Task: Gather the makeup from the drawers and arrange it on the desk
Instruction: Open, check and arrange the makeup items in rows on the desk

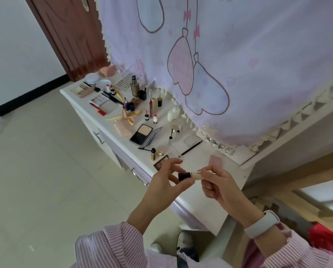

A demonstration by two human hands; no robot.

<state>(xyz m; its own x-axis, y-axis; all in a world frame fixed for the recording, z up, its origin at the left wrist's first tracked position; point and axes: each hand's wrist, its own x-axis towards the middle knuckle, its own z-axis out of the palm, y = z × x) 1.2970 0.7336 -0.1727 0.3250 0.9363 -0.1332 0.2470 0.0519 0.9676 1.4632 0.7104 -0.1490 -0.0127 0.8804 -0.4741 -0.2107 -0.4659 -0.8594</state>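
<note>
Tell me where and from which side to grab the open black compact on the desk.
Probably grip the black compact by its flat base, pinching the two long edges from above. It lies open, with its lid raised toward the curtain, so come from the desk's front edge; the pink tube crowds its left side.

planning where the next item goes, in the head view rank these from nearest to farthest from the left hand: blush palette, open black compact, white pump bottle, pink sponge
1. Blush palette: just behind the left hand, at the desk's front edge.
2. Open black compact: mid-desk, farther back.
3. White pump bottle: near the curtain.
4. Pink sponge: far end, by the door.
</note>
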